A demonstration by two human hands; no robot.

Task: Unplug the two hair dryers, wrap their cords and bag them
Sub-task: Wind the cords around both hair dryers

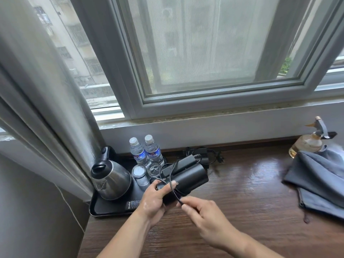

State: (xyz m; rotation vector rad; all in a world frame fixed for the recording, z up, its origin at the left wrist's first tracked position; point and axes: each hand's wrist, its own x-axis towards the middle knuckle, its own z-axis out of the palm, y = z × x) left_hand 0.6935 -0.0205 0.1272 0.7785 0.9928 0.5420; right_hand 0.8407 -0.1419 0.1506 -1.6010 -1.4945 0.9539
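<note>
— What is the place?

— A dark wooden counter (242, 202) under a grey-framed window (204, 53). A pale curtain (37, 90) hangs down to a black tray (104, 211) at the counter's left end.

— And the hair dryer?

— The black hair dryer (189, 178) is held in the air over the tray's right edge, handle folded against the barrel. The left hand (153, 200) clasps its near end, fingers curled round it. The right hand (202, 209), just right of the tray, pinches the cord (174, 190) between thumb and forefinger. From that pinch the cord runs up across the left fingers and loops over the dryer.

— Any room to work in?

— Right of the tray the wood lies bare as far as a grey bag (320, 181), well apart near the right edge. The wall below the window closes off the far side.

— What else is close?

— On the tray stand a steel kettle (111, 181), two water bottles (139, 153) and two upturned glasses (139, 173). The glasses are just behind the left hand. A remote control (133, 203) lies on the tray, partly hidden by the left wrist. Beyond the tray's right corner, against the wall, sits a black tangle of cord (202, 155) with a plug; I cannot tell what it belongs to. A spray bottle (307, 144) stands behind the bag.
</note>
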